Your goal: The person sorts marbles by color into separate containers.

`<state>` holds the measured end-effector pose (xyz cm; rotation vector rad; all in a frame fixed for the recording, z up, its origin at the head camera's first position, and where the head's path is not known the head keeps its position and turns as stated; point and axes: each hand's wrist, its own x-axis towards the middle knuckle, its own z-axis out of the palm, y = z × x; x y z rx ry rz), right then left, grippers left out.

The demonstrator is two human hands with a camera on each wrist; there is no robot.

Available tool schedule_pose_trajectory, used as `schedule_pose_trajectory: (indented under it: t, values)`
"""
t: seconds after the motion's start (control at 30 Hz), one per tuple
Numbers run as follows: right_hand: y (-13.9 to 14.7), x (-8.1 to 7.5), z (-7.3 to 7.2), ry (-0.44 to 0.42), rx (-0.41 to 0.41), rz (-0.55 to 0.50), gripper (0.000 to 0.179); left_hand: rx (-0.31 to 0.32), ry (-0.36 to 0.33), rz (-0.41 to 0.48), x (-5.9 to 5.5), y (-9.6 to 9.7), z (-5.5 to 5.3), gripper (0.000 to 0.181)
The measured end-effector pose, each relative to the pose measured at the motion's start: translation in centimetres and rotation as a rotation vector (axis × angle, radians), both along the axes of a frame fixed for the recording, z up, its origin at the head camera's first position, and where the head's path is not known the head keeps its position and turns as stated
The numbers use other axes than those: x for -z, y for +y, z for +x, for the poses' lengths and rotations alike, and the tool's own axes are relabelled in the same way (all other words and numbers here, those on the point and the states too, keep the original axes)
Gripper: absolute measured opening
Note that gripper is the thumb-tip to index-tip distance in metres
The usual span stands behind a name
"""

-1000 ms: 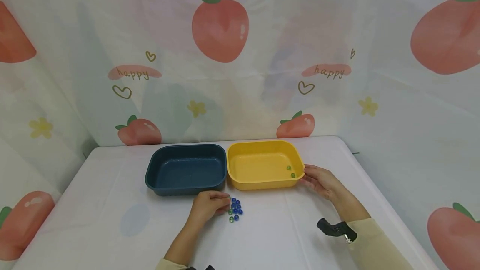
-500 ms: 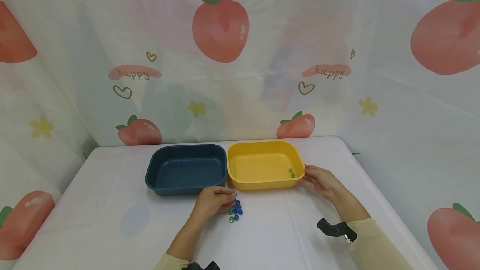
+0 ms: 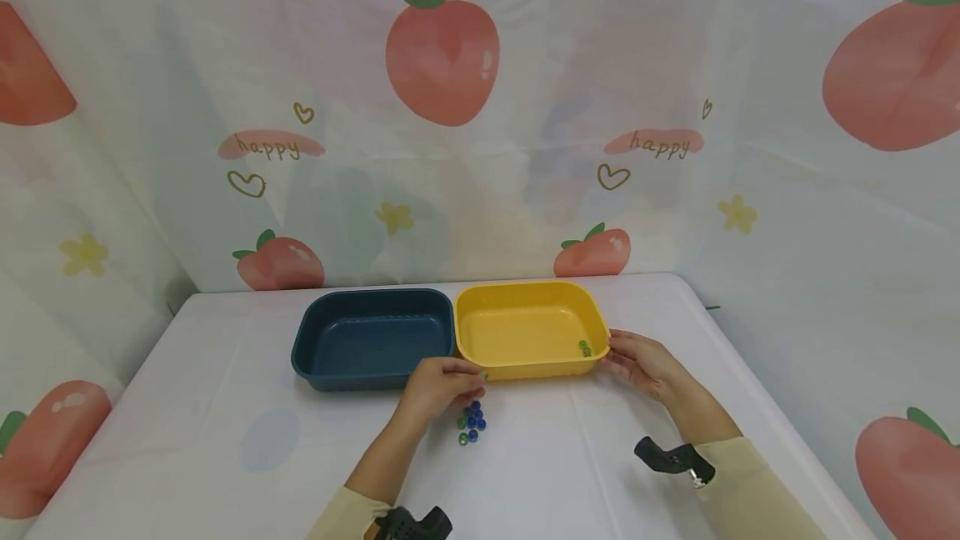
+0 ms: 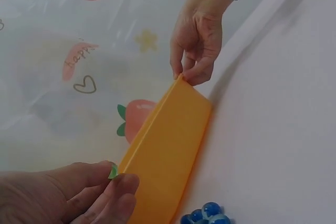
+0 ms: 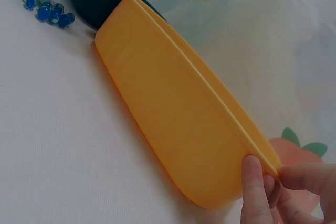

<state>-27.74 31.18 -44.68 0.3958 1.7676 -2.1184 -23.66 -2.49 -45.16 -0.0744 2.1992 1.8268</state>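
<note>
My left hand (image 3: pixel 442 386) pinches a green marble (image 4: pixel 113 171) between thumb and fingertips, just in front of the yellow bin's near left corner. The yellow bin (image 3: pixel 517 369) holds green marbles (image 3: pixel 584 347) near its right end. At that bin's right edge, my right hand (image 3: pixel 645 365) grips the rim between thumb and fingers, as the right wrist view shows. Below my left hand a cluster of blue marbles (image 3: pixel 472 422) lies on the white cloth, with green marbles (image 3: pixel 462 438) along its left side.
A dark blue bin (image 3: pixel 367 383) stands against the yellow bin's left side, nothing visible inside it. White cloth covers the table (image 3: pixel 555 473). Behind rises a fabric backdrop (image 3: pixel 510 207) printed with peaches.
The left hand has lifted a green marble from the cluster and moved up and right toward the yellow bin. Green marbles inside that bin have rolled slightly closer together. My right hand stays put.
</note>
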Motion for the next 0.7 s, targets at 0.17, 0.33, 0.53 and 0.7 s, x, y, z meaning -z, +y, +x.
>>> schedule_pose_trajectory:
  t: [0.17, 0.33, 0.53, 0.7]
  values:
    - [0.0, 0.0, 0.1, 0.01, -0.005, 0.0, 0.061, 0.023, 0.038, -0.004, -0.8, 0.5, -0.5, 0.022]
    - [0.1, 0.2, 0.1, 0.021, -0.011, 0.002, 0.06, 0.012, 0.034, -0.027, -1.6, 1.0, -1.1, 0.022]
    - [0.2, 0.3, 0.0, 0.019, -0.007, 0.0, 0.061, 0.0, 0.033, -0.051, -1.6, 1.2, -2.1, 0.021]
    - [0.1, 0.4, 0.0, 0.014, -0.003, 0.002, 0.061, -0.012, 0.02, -0.041, -1.6, 1.4, -2.6, 0.021]
